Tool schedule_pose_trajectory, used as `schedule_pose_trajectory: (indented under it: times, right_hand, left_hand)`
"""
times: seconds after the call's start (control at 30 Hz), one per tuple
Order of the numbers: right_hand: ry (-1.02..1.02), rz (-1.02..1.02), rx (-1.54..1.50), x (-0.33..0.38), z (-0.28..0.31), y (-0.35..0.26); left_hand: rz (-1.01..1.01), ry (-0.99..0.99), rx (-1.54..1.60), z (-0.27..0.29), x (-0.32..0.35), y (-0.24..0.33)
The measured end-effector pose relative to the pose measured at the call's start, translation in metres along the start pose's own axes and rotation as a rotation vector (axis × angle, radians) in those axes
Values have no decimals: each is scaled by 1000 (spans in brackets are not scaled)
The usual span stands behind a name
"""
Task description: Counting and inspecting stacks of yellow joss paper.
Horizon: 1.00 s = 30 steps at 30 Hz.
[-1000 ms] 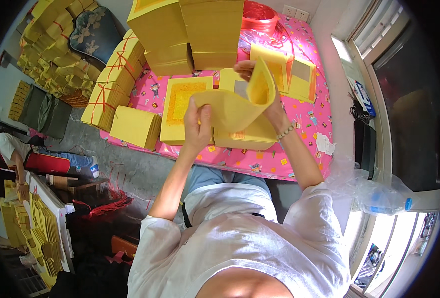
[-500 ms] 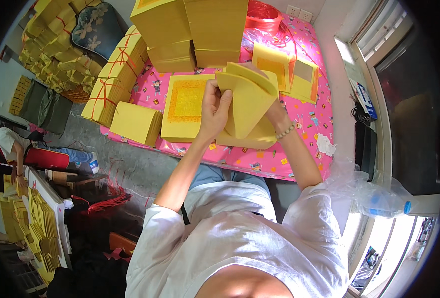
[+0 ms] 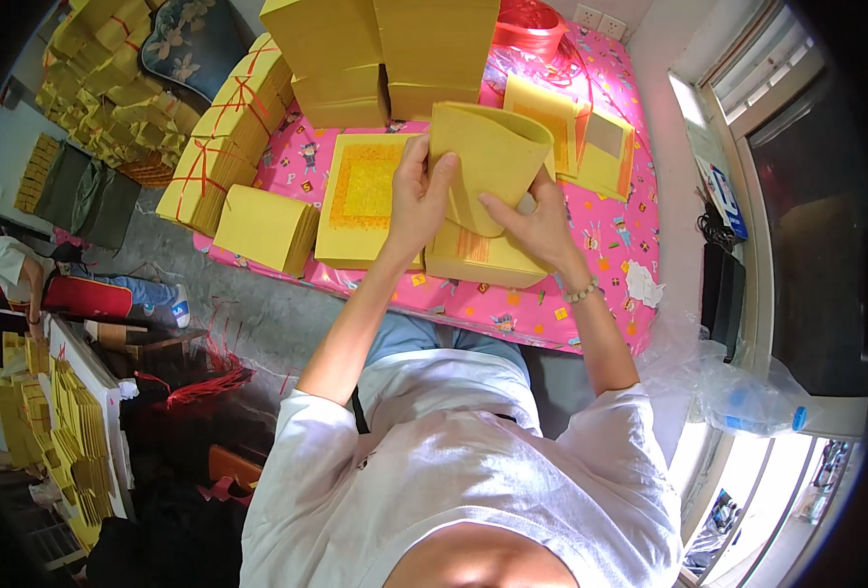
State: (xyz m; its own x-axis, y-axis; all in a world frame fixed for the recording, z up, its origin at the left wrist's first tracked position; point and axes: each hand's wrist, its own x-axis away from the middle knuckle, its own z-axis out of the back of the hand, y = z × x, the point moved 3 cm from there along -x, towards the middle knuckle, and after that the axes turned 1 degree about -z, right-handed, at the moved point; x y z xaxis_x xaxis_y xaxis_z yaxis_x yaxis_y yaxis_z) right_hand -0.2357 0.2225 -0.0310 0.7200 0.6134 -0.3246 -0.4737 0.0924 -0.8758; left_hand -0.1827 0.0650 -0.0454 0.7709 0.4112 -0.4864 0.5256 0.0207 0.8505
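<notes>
Raised over the table, a curved, folded batch of yellow paper (image 3: 488, 152) is between my two hands. My left hand (image 3: 421, 196) clasps its left edge, thumb on the near face and fingers behind. At the lower right, my right hand (image 3: 542, 220) pinches it with the thumb in front. Below it sits a thick stack of yellow paper (image 3: 483, 263), its top partly covered by the batch. Left of that stack is a flat pile of yellow sheets with an orange-gold printed square (image 3: 367, 191). Farther left lies a folded yellow paper pile (image 3: 262, 228).
Tall yellow paper blocks (image 3: 341, 59) stand at the back of the pink patterned tablecloth (image 3: 600, 294). Bundles tied with red string (image 3: 223, 127) line the left edge. At right are printed sheets (image 3: 600, 152) and red ribbon (image 3: 532, 29). Another person (image 3: 22, 269) works at far left.
My right hand has come from behind the batch round to its lower right, thumb now in front. The batch has turned more upright, uncovering some of the stack below.
</notes>
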Motion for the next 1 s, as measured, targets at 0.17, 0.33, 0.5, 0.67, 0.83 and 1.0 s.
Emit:
schedule_pose_trajectory:
  times: [0.17, 0.33, 0.5, 0.67, 0.83, 1.0]
  right_hand:
    - [3, -88, -297, -19, 1, 3]
    - [-70, -228, -393, -30, 5, 8]
    - [-85, -420, -548, -27, 3, 8]
    - [-86, -448, -584, -25, 5, 13]
    - [-80, -420, -590, -24, 4, 11]
    - [-43, -258, -405, -16, 6, 7]
  left_hand:
    - [158, -92, 54, 5, -19, 7]
    - [555, -80, 65, 4, -24, 2]
    - [681, -36, 136, -3, -23, 2]
    - [748, -23, 134, -7, -23, 5]
    - [709, -56, 183, -5, -23, 3]
    - [361, -109, 101, -9, -14, 7]
